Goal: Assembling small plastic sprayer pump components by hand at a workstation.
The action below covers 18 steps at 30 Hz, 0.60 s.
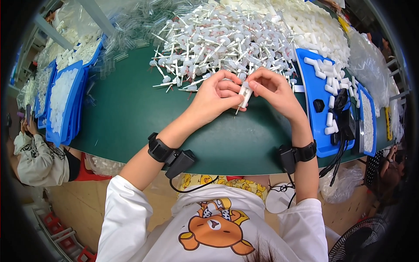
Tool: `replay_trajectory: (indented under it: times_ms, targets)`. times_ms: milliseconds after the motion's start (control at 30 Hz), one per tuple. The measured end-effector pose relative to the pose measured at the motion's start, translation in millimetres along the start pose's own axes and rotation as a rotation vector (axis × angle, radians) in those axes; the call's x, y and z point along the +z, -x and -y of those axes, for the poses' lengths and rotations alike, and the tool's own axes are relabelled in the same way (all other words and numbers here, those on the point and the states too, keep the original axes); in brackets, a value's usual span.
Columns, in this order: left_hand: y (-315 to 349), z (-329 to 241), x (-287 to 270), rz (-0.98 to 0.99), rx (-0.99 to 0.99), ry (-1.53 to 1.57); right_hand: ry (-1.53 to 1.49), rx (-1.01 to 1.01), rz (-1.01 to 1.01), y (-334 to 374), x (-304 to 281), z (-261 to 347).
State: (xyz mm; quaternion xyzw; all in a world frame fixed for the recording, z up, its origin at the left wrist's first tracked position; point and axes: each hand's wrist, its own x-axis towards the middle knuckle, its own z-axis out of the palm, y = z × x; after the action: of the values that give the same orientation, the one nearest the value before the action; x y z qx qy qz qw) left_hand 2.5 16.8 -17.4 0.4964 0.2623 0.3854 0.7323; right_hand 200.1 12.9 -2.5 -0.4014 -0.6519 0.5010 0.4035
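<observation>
Between my two hands is a small white cylinder with a thin stick poking out of its lower end. It is held tilted above the green table, just in front of the heap. My left hand grips its side between thumb and fingers. At its top end, the thumb and forefinger of my right hand are pinched together; their tips partly hide the piece there. Beyond the hands lies a big pile of thin white stick parts with pale round caps and reddish wires.
To the right, a blue tray holds white cylinders, black devices and cables. Loose white cylinders are heaped behind it. Stacked blue trays stand at the left, near clear plastic tubes. Another person sits far left.
</observation>
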Motion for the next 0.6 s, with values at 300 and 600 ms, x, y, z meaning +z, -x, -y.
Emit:
replay_trajectory:
  times_ms: [300, 600]
  targets:
    - [1.2, 1.5, 0.4, 0.037, 0.024, -0.078, -0.017, 0.002, -0.031, 2.7, 6.0, 5.8]
    - [-0.8, 0.3, 2.1, 0.006, 0.046, -0.148, 0.164, 0.06, -0.105, 1.1, 8.3, 4.7]
